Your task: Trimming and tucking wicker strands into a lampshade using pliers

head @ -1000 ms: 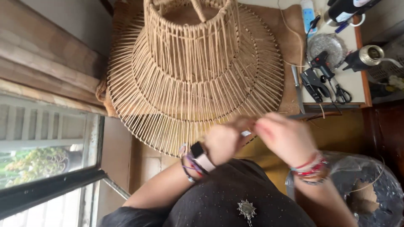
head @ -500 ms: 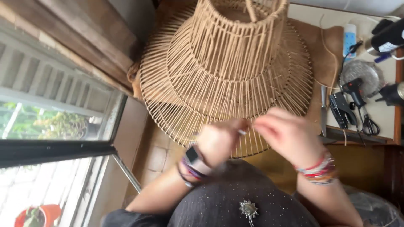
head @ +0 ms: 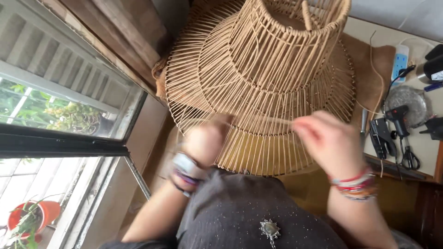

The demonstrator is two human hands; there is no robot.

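Head view: both hands' grip, left hand (head: 205, 143) and right hand (head: 325, 140), pinched a taut cord (head: 272, 121) against the woven lampshade (head: 263, 78); overpulling risked bending spokes.

Packages, signs, screens: none seen. One label: white patch on dark cylindrical container (head: 434, 69), far right edge of table (head: 360, 30).
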